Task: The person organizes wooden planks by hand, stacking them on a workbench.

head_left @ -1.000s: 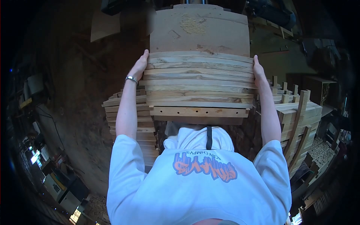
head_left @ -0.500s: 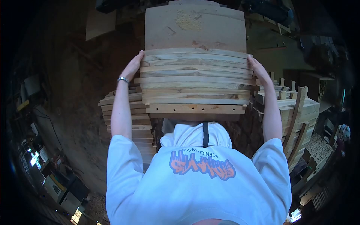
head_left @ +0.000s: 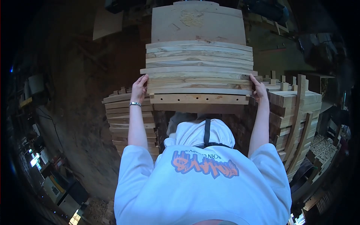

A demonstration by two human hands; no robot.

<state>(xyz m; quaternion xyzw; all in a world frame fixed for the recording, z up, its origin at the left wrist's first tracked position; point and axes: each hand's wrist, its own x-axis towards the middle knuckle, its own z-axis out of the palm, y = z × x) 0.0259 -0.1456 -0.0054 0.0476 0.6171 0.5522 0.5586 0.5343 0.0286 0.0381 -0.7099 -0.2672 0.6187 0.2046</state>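
Note:
Several light wooden boards (head_left: 198, 59) lie side by side across a pale panel, their long edges touching. One longer board (head_left: 198, 70) juts out past the others at both ends. Just on the near side of it, my left hand (head_left: 140, 89) has its fingertips pressed to the left ends of the boards. My right hand (head_left: 259, 90) grips the right ends at about the same level, fingers bent. Along the near edge runs a wooden rail (head_left: 198, 99) with several dark holes. The undersides of the boards and parts of the fingers are hidden.
The pale panel (head_left: 217, 28) continues beyond the boards, with a patch of sawdust (head_left: 191, 18) on it. A stack of planks (head_left: 127, 116) stands at the left. At the right is a taller timber stack (head_left: 294, 108) with upright slats. Machinery (head_left: 268, 10) sits at the far right.
Both hands have come back toward my body along the board ends, from the far boards to the nearer ones. The boards appear slightly higher in view and are more evenly lined up.

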